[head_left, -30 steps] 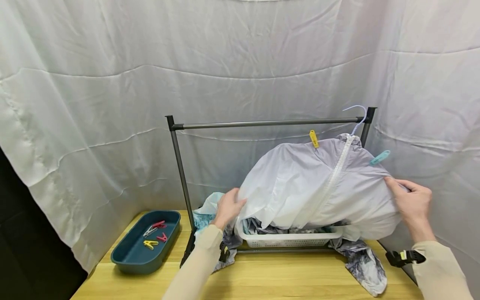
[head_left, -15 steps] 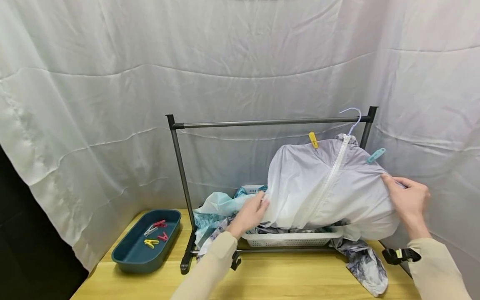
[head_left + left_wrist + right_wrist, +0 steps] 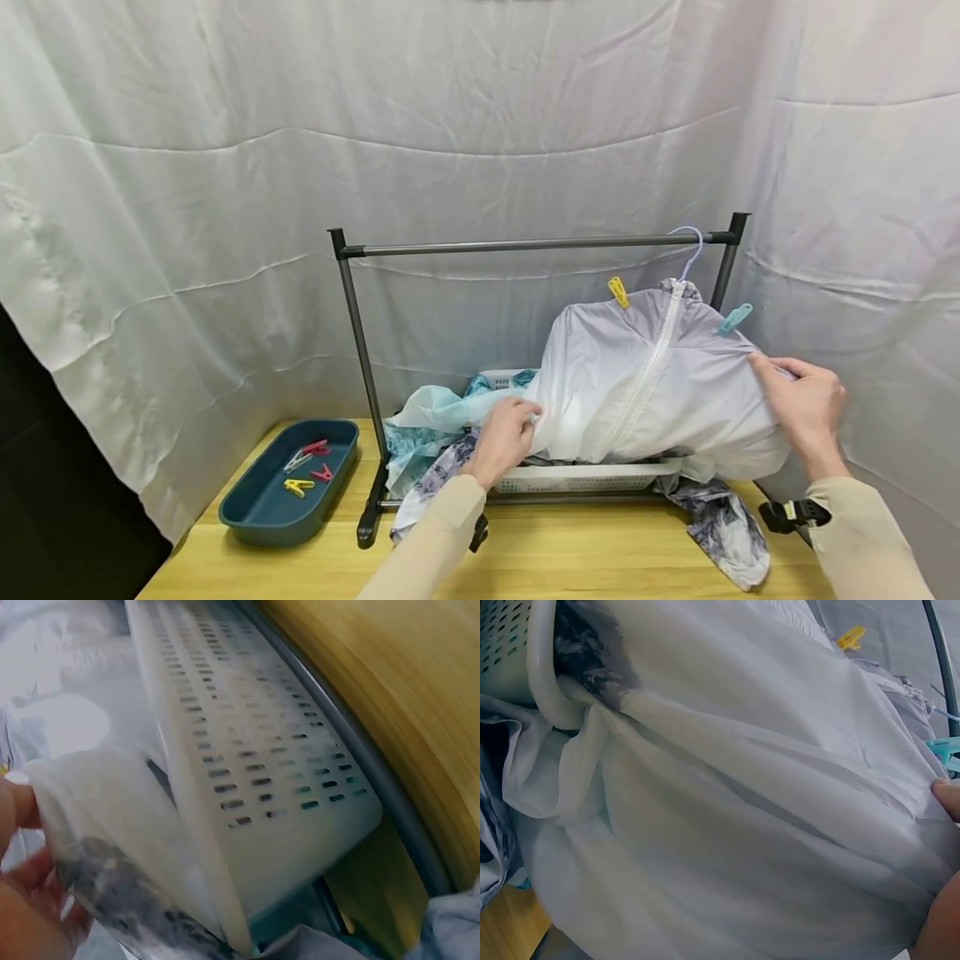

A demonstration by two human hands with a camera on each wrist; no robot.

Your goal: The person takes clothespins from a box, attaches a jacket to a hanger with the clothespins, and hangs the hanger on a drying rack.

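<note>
White jacket (image 3: 652, 392) spans between my hands, left hand (image 3: 504, 435) pinching its hem, right hand (image 3: 801, 402) gripping its shoulder

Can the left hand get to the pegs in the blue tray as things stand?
Probably yes. The left hand grips the white jacket, so it must let go first. The blue tray sits open to its left beyond the rack post, with pegs uncovered.

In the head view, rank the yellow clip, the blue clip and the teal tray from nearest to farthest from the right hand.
From the right hand:
1. blue clip, just above the hand, on the jacket's near shoulder.
2. yellow clip, farther left, on the jacket's other shoulder.
3. teal tray, far left on the table, beyond the rack.
</note>
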